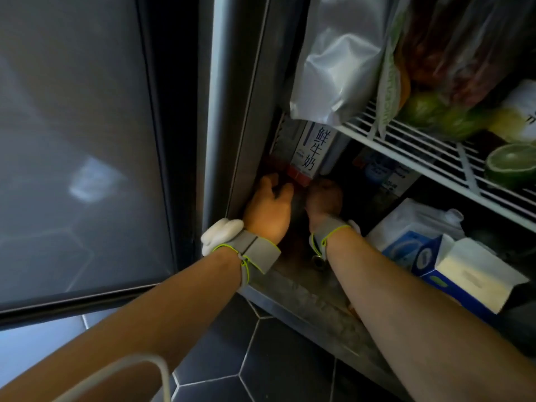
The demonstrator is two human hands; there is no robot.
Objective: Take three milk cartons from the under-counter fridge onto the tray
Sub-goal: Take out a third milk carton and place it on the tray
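Observation:
Both arms reach into the open under-counter fridge. A white milk carton (311, 152) with a red band and dark lettering stands at the back left of the lower compartment, below the wire shelf. My left hand (269, 210) is at its base on the left, thumb and fingers curled toward the red band. At the carton's right lower corner sits my right hand (323, 200), its fingers hidden in the dark. Whether either hand grips the carton is unclear. No tray is in view.
The fridge door (81, 140) stands open at left. A wire shelf (406, 149) above carries a silver bag (339, 62), limes (510, 163) and bagged fruit. Blue-and-white cartons (420, 239) lie at lower right. More cartons (383, 172) stand further back. Dark hexagon floor tiles lie below.

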